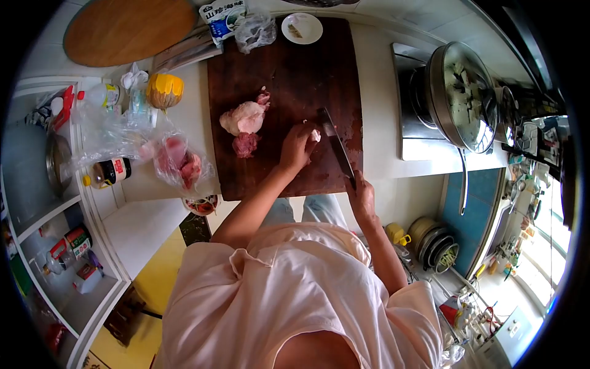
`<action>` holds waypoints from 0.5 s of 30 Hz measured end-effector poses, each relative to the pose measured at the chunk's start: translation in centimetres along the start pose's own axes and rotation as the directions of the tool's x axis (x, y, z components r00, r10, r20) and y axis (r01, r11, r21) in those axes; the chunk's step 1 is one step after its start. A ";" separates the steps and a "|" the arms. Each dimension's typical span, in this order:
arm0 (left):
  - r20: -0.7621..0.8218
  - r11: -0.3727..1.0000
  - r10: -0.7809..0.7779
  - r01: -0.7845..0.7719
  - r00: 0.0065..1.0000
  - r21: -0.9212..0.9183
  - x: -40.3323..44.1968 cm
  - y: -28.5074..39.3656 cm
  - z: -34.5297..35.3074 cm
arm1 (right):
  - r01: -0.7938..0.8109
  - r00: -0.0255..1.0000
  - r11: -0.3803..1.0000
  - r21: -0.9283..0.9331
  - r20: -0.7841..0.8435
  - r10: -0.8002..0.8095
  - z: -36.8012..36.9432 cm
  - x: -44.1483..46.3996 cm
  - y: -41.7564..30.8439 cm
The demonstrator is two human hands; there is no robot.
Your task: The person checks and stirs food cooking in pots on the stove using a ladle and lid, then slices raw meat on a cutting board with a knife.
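My right hand (361, 198) is wrapped round the handle of a kitchen knife (337, 146), whose blade points away from me over the dark wooden cutting board (289, 67). Just left of the blade, my left hand (297, 147) has its fingers closed on a small pale piece of meat (315, 135). Most of that piece is hidden by the fingers. Further left on the board lies a larger lump of raw meat (243, 118), pale and fatty, with a redder part (246, 145) at its near end.
Left of the board are a plastic bag of raw meat (178, 161), a dark sauce bottle (112, 172) and a cut pumpkin (165, 91). A small white plate (302, 28) sits at the board's far edge. On the right, a lidded pan (467, 98) stands on the stove (413, 150).
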State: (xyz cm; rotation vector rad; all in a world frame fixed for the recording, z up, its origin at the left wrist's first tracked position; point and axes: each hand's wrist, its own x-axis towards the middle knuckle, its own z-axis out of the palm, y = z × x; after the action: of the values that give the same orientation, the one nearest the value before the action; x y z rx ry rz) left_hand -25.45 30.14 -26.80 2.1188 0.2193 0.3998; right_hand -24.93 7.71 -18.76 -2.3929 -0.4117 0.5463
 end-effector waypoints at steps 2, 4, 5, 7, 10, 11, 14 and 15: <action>-0.007 0.997 -0.021 0.020 1.000 -0.079 -0.1 -0.5 -0.5 | 0.008 1.000 0.999 0.031 -0.029 -0.008 -0.2 0.0 -0.2; -0.053 0.999 -0.035 0.036 0.998 0.022 0.4 -1.5 -1.0 | 0.007 0.999 0.999 0.052 -0.032 -0.006 -0.4 -0.1 -0.5; -0.099 0.986 -0.034 0.049 0.995 0.161 1.3 -2.3 -1.1 | 0.005 1.000 0.998 0.055 -0.017 -0.004 -0.6 -0.2 -0.6; -0.058 0.973 0.063 -0.049 0.996 0.225 2.9 -2.8 -1.5 | -0.010 1.000 0.998 0.068 0.024 0.009 -0.8 -0.3 -0.7; 0.346 0.865 -0.436 0.493 0.831 -0.093 4.7 -2.2 -2.5 | 0.000 0.999 0.996 0.092 0.049 -0.005 0.1 -1.4 -0.2; 0.265 0.955 -0.277 0.296 0.923 -0.032 4.5 -2.5 -2.4 | -0.016 0.997 0.996 0.085 0.075 0.010 0.3 -2.0 0.2; 0.126 0.985 0.088 -0.105 0.988 0.139 3.4 -4.2 -2.2 | -0.069 0.990 0.994 0.089 0.128 0.058 0.7 -3.4 0.7; 0.106 0.986 0.074 -0.089 0.992 0.139 3.1 -4.1 -2.2 | -0.084 0.992 0.991 0.107 0.100 0.073 1.0 -3.8 1.1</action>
State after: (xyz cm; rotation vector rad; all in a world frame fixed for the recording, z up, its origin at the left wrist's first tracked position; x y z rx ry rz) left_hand -23.38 35.08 -28.50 2.2887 0.1057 0.3330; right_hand -28.48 5.85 -19.10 -2.2898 -0.3203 0.7033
